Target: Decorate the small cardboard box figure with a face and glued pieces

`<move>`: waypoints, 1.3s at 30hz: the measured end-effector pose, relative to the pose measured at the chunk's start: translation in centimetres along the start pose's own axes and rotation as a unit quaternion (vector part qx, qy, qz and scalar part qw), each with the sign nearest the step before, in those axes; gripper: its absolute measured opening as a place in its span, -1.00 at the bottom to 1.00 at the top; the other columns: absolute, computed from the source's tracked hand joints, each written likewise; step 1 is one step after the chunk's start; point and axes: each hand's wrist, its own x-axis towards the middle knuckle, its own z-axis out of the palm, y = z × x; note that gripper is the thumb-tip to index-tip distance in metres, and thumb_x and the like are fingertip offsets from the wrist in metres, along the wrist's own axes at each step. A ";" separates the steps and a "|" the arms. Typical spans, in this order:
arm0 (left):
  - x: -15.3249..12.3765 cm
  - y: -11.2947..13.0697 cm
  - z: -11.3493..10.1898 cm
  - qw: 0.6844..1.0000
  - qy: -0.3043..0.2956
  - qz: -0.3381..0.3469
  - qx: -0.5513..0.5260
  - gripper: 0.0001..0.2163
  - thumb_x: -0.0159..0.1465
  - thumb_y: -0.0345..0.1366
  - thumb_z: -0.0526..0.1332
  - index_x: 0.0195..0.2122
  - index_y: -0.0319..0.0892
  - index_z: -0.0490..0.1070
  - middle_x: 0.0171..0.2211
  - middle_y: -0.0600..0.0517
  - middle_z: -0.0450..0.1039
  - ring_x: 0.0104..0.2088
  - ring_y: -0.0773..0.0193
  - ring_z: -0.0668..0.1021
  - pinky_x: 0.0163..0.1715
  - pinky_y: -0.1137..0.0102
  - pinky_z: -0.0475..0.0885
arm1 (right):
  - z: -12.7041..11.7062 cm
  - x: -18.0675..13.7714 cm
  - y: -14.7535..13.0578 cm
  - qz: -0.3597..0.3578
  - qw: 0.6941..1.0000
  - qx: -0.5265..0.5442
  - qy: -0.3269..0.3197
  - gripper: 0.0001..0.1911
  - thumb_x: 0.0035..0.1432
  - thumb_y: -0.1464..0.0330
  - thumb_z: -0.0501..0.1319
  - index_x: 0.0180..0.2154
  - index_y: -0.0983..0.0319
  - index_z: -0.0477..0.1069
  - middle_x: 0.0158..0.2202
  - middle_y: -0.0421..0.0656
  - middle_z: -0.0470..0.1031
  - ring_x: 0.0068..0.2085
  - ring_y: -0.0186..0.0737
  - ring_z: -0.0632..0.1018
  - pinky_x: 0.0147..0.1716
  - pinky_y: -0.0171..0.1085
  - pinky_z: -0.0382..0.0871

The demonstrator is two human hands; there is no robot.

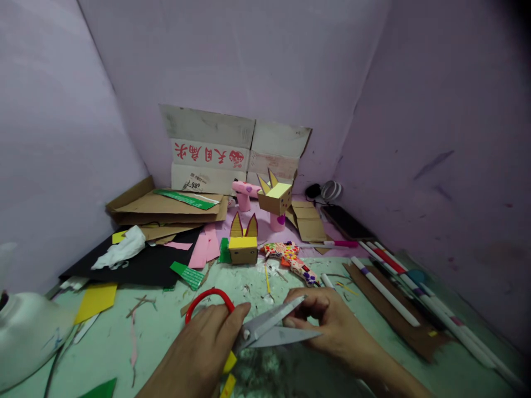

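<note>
My left hand [201, 340] is wrapped round the red-handled scissors [271, 321], whose blades stand part-way open and point right. By the blade tips, my right hand [332, 320] has thumb and fingers curled in a pinch; anything between them is too small or hidden to make out. Beyond the hands sits a small cardboard box head [244, 254] with a yellow top and two pointed ears. Behind it, a similar eared box tops a pink animal figure [277, 221]. A flower-patterned piece [288, 255] lies just past my right hand.
Folded cardboard [166, 204] and black paper [145, 271] with a crumpled white tissue [122, 249] lie at the left. A white rounded object [33, 331] stands nearest on that side. Markers [385, 290] and a phone [348, 221] lie right. Paper scraps litter the green tabletop [161, 354].
</note>
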 end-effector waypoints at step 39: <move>0.0 -0.8 -1.3 0.997 -0.070 0.018 -0.026 -0.33 -0.03 -0.65 -0.05 0.17 -0.15 0.02 -0.18 -0.11 0.46 -0.22 0.10 0.54 -0.26 0.27 0.50 | 0.4 0.3 0.4 0.067 0.992 0.097 -0.036 -0.93 -0.28 0.52 0.20 -0.60 0.30 0.44 -0.61 -0.28 0.39 -0.55 -0.41 0.33 -0.53 -0.41 0.17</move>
